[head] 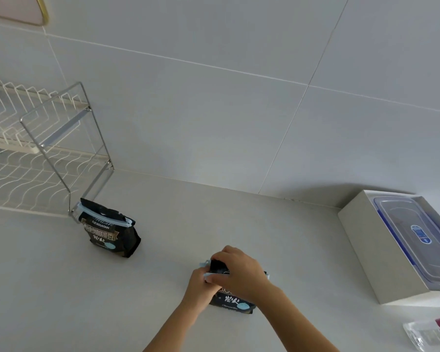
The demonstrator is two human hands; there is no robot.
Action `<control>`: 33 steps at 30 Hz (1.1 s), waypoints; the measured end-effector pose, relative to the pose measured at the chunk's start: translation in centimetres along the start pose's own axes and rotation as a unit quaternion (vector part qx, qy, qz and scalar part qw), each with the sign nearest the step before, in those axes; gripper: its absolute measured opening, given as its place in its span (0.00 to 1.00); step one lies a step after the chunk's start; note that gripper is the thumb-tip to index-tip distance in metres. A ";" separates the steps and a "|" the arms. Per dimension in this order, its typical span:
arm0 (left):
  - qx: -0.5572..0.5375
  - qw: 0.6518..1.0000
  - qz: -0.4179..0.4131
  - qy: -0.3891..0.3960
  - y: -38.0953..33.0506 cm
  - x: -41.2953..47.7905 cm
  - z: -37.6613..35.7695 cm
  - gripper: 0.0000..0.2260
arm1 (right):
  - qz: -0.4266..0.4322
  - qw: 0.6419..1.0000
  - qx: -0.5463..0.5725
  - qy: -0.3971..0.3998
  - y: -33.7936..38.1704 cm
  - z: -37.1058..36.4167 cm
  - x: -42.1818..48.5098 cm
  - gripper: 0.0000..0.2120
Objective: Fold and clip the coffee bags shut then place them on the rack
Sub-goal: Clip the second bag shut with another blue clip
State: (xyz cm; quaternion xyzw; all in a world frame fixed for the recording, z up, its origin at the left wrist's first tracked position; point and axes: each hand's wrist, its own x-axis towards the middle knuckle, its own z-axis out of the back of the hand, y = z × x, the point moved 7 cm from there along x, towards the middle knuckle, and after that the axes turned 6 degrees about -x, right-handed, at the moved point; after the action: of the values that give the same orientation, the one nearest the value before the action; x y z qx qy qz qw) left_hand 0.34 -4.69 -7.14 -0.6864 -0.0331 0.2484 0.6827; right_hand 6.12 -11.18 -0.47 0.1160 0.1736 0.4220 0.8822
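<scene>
From my remote seat I saw both hands working low in the view, at about six o'clock, over a black coffee bag (235, 302) standing on the pale countertop (239, 219). The right hand (239, 270) curled over the folded top of that bag, fingers closed on it, while the left hand (198, 283) pinched the near end of a light blue clip (205, 275) lying across the fold; how far the clip had closed I could not tell, since the hands hid most of it. At about nine o'clock from the hands, well apart from them, a second black coffee bag (109, 228) stood with its own blue clip (101, 214) across its folded top, just beside the foot of the wire rack (61, 138), which rose at ten o'clock against the tiled wall (214, 97). At three o'clock sat a white box (371, 250) with a clear plastic container (417, 237) resting in it.
</scene>
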 end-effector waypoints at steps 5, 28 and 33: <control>0.038 0.999 0.021 -0.017 0.8 -0.2 0.3 0.17 | -0.013 0.996 -0.025 -0.082 1.5 -0.9 0.4 0.11; -0.002 0.992 -0.076 -0.098 -1.6 -2.2 5.2 0.04 | 0.012 0.988 -0.036 -0.147 1.3 -0.6 -0.2 0.13; -0.042 0.994 -0.040 -0.088 -1.4 -1.9 5.3 0.05 | 0.008 0.983 -0.062 -0.174 1.3 -0.7 -0.4 0.12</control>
State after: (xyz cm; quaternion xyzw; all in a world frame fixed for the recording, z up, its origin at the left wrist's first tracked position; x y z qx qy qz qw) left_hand -3.01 -0.44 -4.96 -0.6882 -0.1317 0.2788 0.6568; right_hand 4.71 -10.60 -0.54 0.1344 -0.0097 0.4123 0.9010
